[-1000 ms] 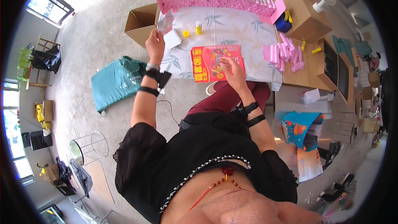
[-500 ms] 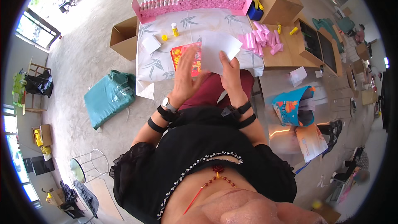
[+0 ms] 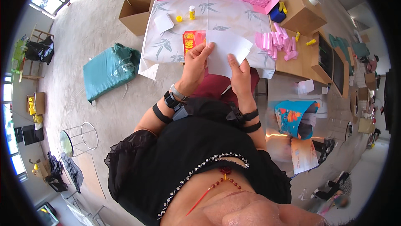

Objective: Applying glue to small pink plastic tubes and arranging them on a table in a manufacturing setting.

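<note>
White sheets of paper (image 3: 227,52) are held up over the near edge of the table. My left hand (image 3: 195,68) pinches their left edge between thumb and fingers. At the lower right edge, my right hand (image 3: 240,75) has its thumb on top and its fingers underneath. A red and yellow printed packet or card (image 3: 189,42) lies on the table just beyond my left hand, partly covered by the paper and fingers. Further back stands a yellow glue stick (image 3: 192,13), with a round yellow cap (image 3: 179,18) beside it. A small stack of white paper (image 3: 163,22) lies to their left.
A pink tray (image 3: 273,1) packed with pink tubes spans the table's far side. Loose pink rolls (image 3: 277,42) lie at the right. Cardboard boxes (image 3: 135,12) flank the table. A teal wrapped parcel (image 3: 110,71) rests on the floor left, a blue bag (image 3: 290,117) at right.
My left hand has closed from spread fingers onto the paper's left edge. My right hand still holds the paper. The whole view has shifted, with the table sitting higher in it.
</note>
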A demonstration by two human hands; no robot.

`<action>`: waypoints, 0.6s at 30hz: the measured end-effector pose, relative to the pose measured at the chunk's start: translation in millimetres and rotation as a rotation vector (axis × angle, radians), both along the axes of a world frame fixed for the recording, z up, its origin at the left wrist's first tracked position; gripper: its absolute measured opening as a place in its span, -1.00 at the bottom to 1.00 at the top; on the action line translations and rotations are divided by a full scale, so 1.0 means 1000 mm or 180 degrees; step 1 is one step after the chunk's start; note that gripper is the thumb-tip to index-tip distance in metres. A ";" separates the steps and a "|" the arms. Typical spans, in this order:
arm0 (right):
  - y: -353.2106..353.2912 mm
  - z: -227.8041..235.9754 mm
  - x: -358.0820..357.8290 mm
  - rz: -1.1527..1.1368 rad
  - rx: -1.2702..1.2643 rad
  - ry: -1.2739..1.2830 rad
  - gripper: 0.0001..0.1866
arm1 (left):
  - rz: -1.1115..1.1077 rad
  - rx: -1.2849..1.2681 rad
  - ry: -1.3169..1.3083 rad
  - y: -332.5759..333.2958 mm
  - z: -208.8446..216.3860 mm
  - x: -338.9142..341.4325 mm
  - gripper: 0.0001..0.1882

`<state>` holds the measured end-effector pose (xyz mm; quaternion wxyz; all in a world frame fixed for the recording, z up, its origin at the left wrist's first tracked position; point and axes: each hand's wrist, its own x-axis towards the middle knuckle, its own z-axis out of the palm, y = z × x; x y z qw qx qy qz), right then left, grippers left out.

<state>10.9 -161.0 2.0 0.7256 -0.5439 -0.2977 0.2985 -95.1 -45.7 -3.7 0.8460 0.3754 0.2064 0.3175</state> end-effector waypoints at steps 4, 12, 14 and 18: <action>0.013 -0.003 0.002 0.0109 -0.0131 0.0106 -0.61 | 0.0056 -0.0346 -0.0179 0.009 -0.009 -0.004 -0.81; 0.045 -0.012 0.010 0.0233 -0.0632 -0.0261 -0.63 | -0.0127 -0.0969 -0.0298 0.046 -0.024 -0.004 -0.70; 0.050 -0.014 0.015 0.0422 -0.0709 -0.0217 -0.63 | -0.0146 -0.0972 -0.0215 0.059 -0.025 -0.008 -0.69; 0.059 -0.020 0.025 0.0879 -0.0754 -0.0024 -0.62 | -0.0189 -0.1167 -0.0136 0.076 -0.024 -0.016 -0.73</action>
